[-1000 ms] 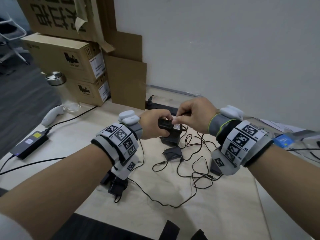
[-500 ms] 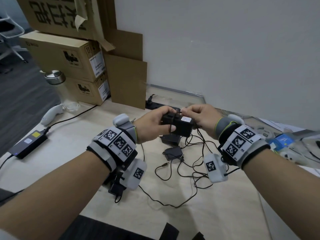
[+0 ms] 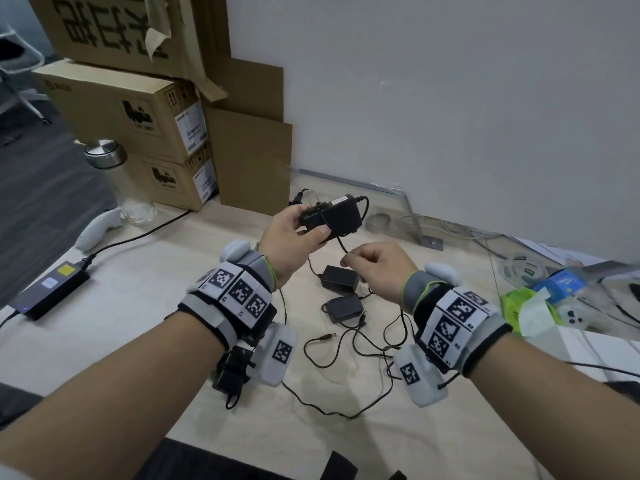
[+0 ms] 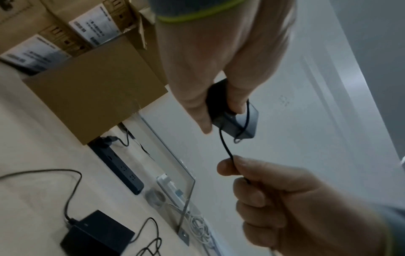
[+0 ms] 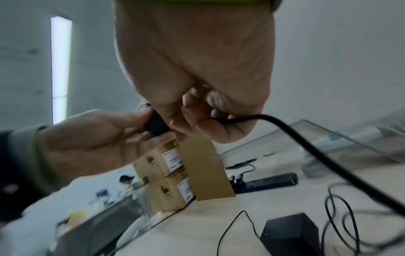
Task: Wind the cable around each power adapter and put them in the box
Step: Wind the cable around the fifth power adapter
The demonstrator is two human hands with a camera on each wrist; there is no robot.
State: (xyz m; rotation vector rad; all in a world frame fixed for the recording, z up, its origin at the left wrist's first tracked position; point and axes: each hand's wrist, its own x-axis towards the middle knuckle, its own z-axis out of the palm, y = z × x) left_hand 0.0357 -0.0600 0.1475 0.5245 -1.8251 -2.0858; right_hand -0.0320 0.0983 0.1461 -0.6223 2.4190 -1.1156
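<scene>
lying on pale table [image 3: 138,306] by white wall [image 3: 450,98]: loose adapters [image 3: 341,279]; left fingers [image 3: 320,233] holding adapter [image 3: 334,216], right fingers [image 3: 349,261] pinching cable [image 3: 341,242]

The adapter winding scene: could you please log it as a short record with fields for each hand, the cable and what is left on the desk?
Left hand: left hand grips the held adapter, raised above the desk.
Right hand: right hand pinches the cable just below the adapter.
Cable: at least one turn crosses the adapter body; the rest trails down to the desk.
Left on desk: two adapters lie unwound, the farther adapter and the nearer adapter, amid loose cables.
</scene>
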